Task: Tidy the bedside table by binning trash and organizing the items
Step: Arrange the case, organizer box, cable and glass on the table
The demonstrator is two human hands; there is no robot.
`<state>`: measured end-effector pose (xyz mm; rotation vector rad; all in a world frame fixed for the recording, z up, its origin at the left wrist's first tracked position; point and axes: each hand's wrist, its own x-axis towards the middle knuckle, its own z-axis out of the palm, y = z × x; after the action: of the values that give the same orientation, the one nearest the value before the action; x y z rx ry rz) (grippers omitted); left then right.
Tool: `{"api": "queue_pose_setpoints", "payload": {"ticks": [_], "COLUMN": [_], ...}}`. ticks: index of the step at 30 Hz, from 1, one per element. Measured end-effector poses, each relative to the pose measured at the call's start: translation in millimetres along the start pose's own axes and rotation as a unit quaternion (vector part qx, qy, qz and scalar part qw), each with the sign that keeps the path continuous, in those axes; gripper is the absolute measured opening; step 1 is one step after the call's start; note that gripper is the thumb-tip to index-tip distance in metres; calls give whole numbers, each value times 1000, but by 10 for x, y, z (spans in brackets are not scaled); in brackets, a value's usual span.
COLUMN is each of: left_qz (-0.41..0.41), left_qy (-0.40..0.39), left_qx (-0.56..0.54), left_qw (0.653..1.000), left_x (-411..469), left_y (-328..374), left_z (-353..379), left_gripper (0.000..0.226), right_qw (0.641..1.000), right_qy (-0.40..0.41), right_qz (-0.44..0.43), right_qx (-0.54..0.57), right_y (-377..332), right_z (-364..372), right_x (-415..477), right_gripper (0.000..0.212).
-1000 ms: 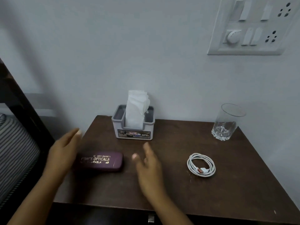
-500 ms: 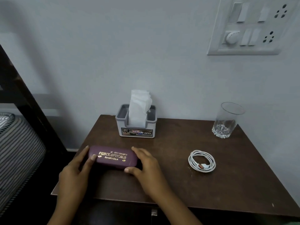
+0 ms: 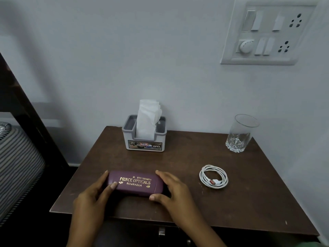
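A maroon spectacle case (image 3: 135, 183) with gold lettering lies near the front left of the dark wooden bedside table (image 3: 249, 207). My left hand (image 3: 92, 198) grips its left end and my right hand (image 3: 171, 189) grips its right end. A grey tissue holder (image 3: 144, 139) with white tissue standing out of it sits at the back, against the wall. A coiled white cable (image 3: 213, 176) lies to the right of the case. An empty clear glass (image 3: 240, 133) stands at the back right corner.
A dark bed frame (image 3: 26, 111) and a striped mattress (image 3: 16, 163) are to the left of the table. A white switch panel (image 3: 268, 32) is on the wall above the glass.
Both hands closed in on the spectacle case from its two sides and now hold its ends. The case sits slightly further right and more square to the front edge than a second ago.
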<state>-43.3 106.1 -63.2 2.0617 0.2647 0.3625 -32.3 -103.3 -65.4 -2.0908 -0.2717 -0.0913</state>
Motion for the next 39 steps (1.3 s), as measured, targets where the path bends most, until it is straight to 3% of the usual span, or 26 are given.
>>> {"api": "queue_pose_setpoints", "payload": {"ticks": [12, 15, 17, 20, 22, 27, 33, 36, 39], "left_qz": [-1, -7, -16, -19, -6, -85, -143, -123, -122], "left_qy": [9, 4, 1, 14, 25, -76, -178, -211, -196], "left_qx": [22, 4, -29, -71, -84, -269, -324, -311, -316], "left_qw": [1000, 1000, 999, 997, 996, 956, 918, 918, 920], "left_x": [-34, -17, 23, 170, 359, 999, 1525, 1497, 1440], "left_y": [-67, -59, -22, 68, 144, 448, 526, 531, 538], "left_z": [13, -6, -38, -78, -64, 163, 426, 448, 456], "left_gripper": [42, 41, 39, 37, 37, 49, 67, 60, 44], "right_qw": [999, 999, 997, 975, 961, 942, 912, 921, 922], "right_qy": [-22, -33, -21, 51, 116, 165, 94, 74, 83], "right_qz": [-17, -2, 38, 95, 114, 141, 177, 175, 182], "right_qx": [-24, -11, 68, 197, 225, 255, 359, 341, 332], "right_y": [62, 72, 71, 53, 51, 5, 59, 57, 57], "right_z": [31, 36, 29, -27, -86, -180, -19, 76, 125], "right_x": [4, -21, -25, 93, 254, 843, 1435, 1474, 1457], "right_gripper": [70, 88, 103, 77, 55, 49, 60, 74, 88]}}
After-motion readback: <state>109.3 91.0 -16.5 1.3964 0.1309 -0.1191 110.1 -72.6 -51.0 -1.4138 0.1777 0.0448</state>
